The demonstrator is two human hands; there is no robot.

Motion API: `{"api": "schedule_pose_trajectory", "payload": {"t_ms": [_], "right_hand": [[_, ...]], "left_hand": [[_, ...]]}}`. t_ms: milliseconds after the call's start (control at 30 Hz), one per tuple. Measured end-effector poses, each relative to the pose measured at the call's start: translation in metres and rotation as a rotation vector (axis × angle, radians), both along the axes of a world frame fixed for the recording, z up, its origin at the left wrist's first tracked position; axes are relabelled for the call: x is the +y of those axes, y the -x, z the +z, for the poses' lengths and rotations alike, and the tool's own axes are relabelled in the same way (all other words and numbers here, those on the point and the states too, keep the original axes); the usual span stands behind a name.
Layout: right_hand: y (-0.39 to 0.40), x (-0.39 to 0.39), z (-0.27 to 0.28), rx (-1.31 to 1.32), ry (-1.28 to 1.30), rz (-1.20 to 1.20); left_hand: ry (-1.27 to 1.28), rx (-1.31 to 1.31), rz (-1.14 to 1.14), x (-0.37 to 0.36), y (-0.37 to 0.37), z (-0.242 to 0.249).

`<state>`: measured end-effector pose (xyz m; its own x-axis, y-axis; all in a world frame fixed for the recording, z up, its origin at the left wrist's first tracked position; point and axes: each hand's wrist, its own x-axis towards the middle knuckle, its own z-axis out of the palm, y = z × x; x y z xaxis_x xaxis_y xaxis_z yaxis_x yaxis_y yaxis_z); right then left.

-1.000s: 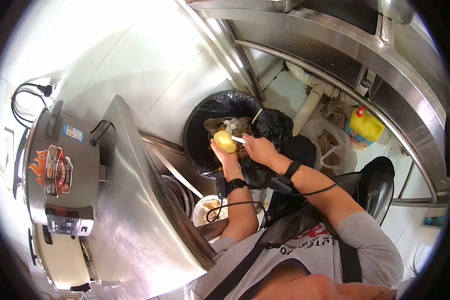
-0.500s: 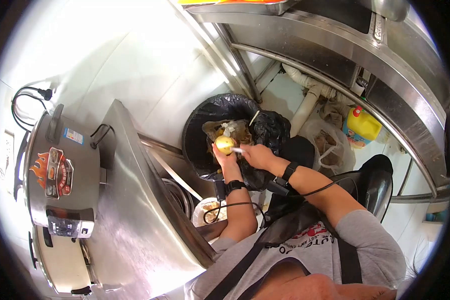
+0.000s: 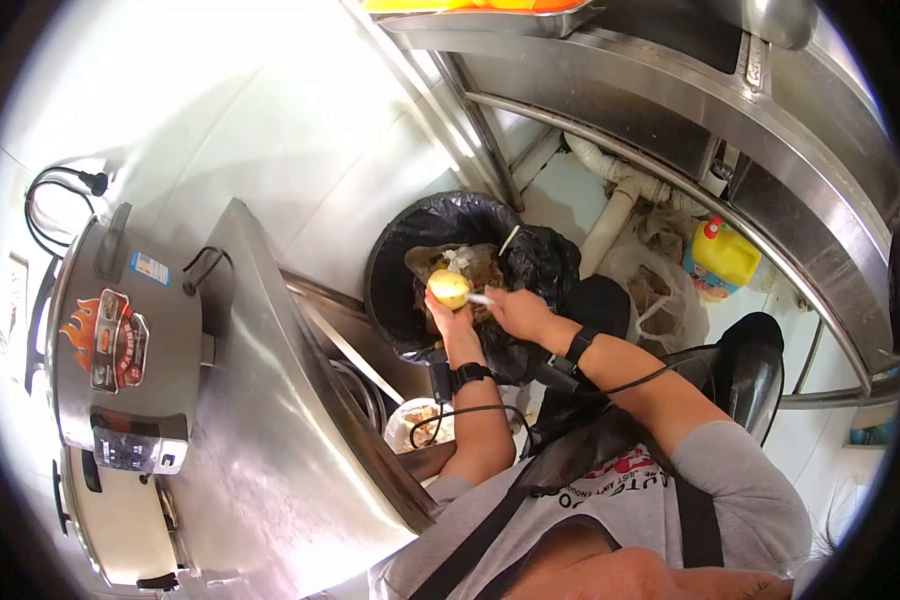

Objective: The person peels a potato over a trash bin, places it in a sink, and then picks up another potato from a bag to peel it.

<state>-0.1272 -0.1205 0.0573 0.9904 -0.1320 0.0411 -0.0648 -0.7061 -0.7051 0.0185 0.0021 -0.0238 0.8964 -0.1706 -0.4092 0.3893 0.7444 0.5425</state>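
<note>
Over the round bin lined with a black plastic bag (image 3: 410,235) we go — the left hand (image 3: 451,318) has its grip clamped around a pale yellow, partly peeled potato (image 3: 449,288), fingers wrapped under it, holding it right above the bin's open mouth. The right hand (image 3: 515,311) comes in from the side, its grip closed on a small white-handled peeler (image 3: 478,299), and the tool's tip is touching the potato's flank. Inside the bin, directly under the potato, sits a heap of brown peelings and scraps (image 3: 467,262). Both wrists carry black straps with a black cable trailing back toward the person's grey shirt (image 3: 660,500).

To the left of the bin, a slanted stainless steel worktop (image 3: 270,400) fills the view, and on its far-left side stands a big steel rice cooker with a flame sticker (image 3: 105,340). Just below the bin, tucked under the worktop edge, a small clear container of food scraps (image 3: 417,418) shows. Right of the bin — a white drain pipe (image 3: 610,215), a crumpled clear plastic bag (image 3: 655,290), and beyond that a yellow plastic jug with a red cap (image 3: 722,258) under the steel sink frame (image 3: 670,110).
</note>
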Motion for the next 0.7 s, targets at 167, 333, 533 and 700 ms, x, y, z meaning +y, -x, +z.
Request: {"api": "schedule_pose_trajectory", "payload": {"t_ms": [167, 333, 533, 700], "right_hand": [[-0.013, -0.001, -0.009, -0.282, -0.245, -0.188], [0.001, 0.004, 0.009, -0.008, -0.031, -0.021], [0.004, 0.006, 0.005, 0.007, 0.091, 0.022], [-0.007, 0.006, 0.002, -0.138, 0.219, -0.077]], "left_hand": [[-0.047, -0.052, -0.115, -0.004, -0.001, 0.007], [-0.181, -0.043, -0.154, -0.009, 0.006, 0.004], [-0.076, 0.036, -0.054, -0.006, 0.004, 0.000], [-0.236, -0.014, -0.130, -0.014, 0.015, 0.016]]}}
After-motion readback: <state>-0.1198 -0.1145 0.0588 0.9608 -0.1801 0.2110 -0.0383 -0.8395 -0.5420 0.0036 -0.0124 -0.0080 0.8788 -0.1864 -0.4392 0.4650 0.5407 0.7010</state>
